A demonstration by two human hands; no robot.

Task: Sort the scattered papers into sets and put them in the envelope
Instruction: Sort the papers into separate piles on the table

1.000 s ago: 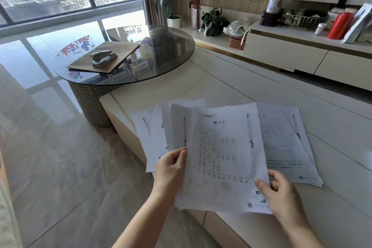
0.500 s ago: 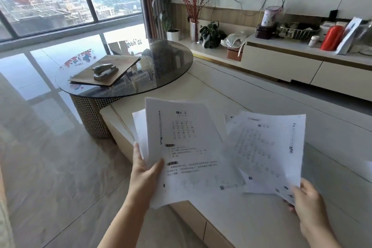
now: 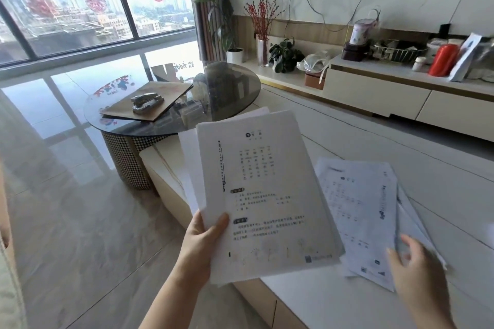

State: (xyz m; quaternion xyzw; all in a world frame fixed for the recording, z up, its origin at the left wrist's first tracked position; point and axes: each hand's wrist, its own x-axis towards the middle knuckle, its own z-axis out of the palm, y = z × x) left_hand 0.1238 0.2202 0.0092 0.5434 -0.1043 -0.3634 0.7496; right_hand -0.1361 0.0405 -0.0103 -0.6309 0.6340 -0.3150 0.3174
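The left hand [image 3: 205, 238] grips a sheaf of printed worksheets [image 3: 264, 195] by its lower left corner, thumb on the top page and fingers behind, holding it tilted up toward the face, presumably so the heading can be read and the sheet matched to its set. Several pages are fanned behind the top one, their edges showing along the left and top.

The right hand [image 3: 419, 272] is blurred, fingers spread and loose over the near edge of a second pile of worksheets [image 3: 361, 211] lying flat on the pale bench [image 3: 401, 157]. It seems to grasp nothing, though whether its fingertips touch the paper I cannot tell. That pile lies just right of the held sheaf, partly overlapped by it in view, and is itself loosely splayed (so not yet squared up).

Farther off, on the round glass table [image 3: 232, 93], a brown envelope [image 3: 160, 96] lies flat with a stapler [image 3: 147, 101] resting on top, likely parked there as a weight until the sets are ready. In my judgement the sorting is under way and nothing has gone into the envelope.
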